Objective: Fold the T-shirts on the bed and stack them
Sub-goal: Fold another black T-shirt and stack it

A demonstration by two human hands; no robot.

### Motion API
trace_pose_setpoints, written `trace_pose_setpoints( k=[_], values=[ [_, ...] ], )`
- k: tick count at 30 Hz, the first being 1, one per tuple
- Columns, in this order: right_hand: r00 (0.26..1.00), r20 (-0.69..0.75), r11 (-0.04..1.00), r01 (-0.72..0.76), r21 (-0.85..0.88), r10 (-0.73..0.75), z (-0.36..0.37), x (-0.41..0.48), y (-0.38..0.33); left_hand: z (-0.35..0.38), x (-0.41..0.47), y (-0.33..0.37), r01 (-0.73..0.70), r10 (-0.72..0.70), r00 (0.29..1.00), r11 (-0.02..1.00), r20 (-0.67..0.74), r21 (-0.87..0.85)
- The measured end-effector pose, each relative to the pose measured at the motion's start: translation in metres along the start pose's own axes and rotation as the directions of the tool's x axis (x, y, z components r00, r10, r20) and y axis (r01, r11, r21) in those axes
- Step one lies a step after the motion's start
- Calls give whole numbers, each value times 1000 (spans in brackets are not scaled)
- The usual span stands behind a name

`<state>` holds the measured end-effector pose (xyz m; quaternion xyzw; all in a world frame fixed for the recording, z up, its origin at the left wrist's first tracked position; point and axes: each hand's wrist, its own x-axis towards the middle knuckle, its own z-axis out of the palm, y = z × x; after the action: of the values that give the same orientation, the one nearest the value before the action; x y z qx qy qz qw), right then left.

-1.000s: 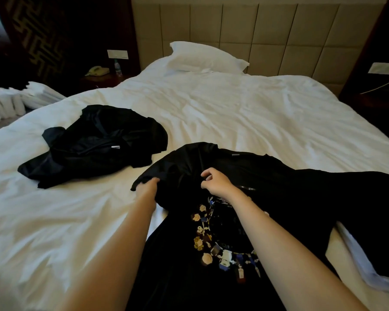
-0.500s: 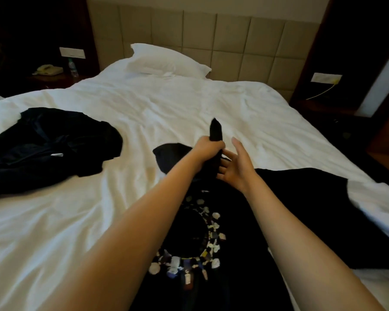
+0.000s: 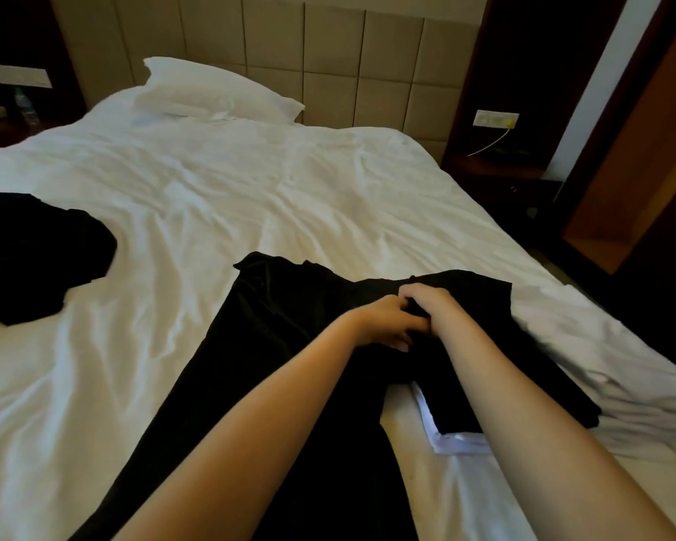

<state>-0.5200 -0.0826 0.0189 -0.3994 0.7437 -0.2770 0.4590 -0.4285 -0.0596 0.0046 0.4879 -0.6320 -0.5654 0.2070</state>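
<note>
A black T-shirt (image 3: pixel 282 345) lies lengthwise on the white bed (image 3: pixel 250 197) in front of me, one side folded over so its printed front is hidden. My left hand (image 3: pixel 383 322) and my right hand (image 3: pixel 430 306) meet near the shirt's top right part. Both have curled fingers pinching the black fabric there. A second black T-shirt (image 3: pixel 36 251) lies crumpled at the left edge of the view, far from both hands.
A white pillow (image 3: pixel 215 91) rests against the padded headboard (image 3: pixel 328 52). The bed's right edge with bunched white sheet (image 3: pixel 601 353) runs close to my right arm. A nightstand (image 3: pixel 500 169) and a wall socket (image 3: pixel 494 119) stand at the right; a water bottle (image 3: pixel 24 107) at the far left.
The left hand carried the raised sleeve across to the right and down onto the shirt, covering the print. The right hand closed on the fabric. The view swung right.
</note>
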Motion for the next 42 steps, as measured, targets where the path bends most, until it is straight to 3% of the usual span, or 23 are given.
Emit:
trace_pose_setpoints(
  k=[2,5,6,8,10,12,14,20,25,28,30,32,34,37,42],
  values=[
    [997,-64,999,39,9,-39,-2,4,10,-12,3,-2,61,-62,997,997,34,39],
    [980,-157,991,113,-78,-124,-1,8,17,-37,11,-9,17,45,969,969,-244,247],
    [979,-153,986,121,-115,-137,-1,7,17,-48,16,-14,38,115,942,897,-316,439],
    [985,-105,978,122,-166,-141,1,6,18,-71,23,-29,151,198,928,572,-315,806],
    [987,-84,970,116,-212,-136,0,9,20,-92,28,-43,211,116,963,245,-245,946],
    [986,-86,966,117,-232,-140,0,14,23,-107,32,-52,217,-6,976,90,-217,972],
    [984,-110,965,109,-238,-139,-3,20,26,-118,37,-57,245,-47,969,37,-243,969],
    [962,-167,931,153,-330,-218,-5,29,30,-131,36,-42,343,-165,930,56,-330,938],
    [966,-154,963,172,-207,-206,-17,25,30,-146,31,-42,382,-245,905,111,-348,917],
    [997,-23,997,73,-10,-73,-20,14,36,-147,30,-38,423,-90,906,158,-414,892],
    [999,35,999,26,42,-27,-19,9,40,-144,31,-33,455,62,883,133,-465,881],
    [997,-1,990,71,121,-71,-23,10,41,-140,35,-28,481,172,854,103,-492,871],
    [985,-110,967,156,200,-136,-32,12,36,-136,39,-24,501,234,820,150,-523,853],
    [951,-241,965,230,128,-194,-52,19,23,-131,46,-15,487,309,763,302,-568,819],
    [898,-388,977,177,-117,-209,-87,43,10,-113,74,-3,428,322,733,467,-599,774]
  ],
)
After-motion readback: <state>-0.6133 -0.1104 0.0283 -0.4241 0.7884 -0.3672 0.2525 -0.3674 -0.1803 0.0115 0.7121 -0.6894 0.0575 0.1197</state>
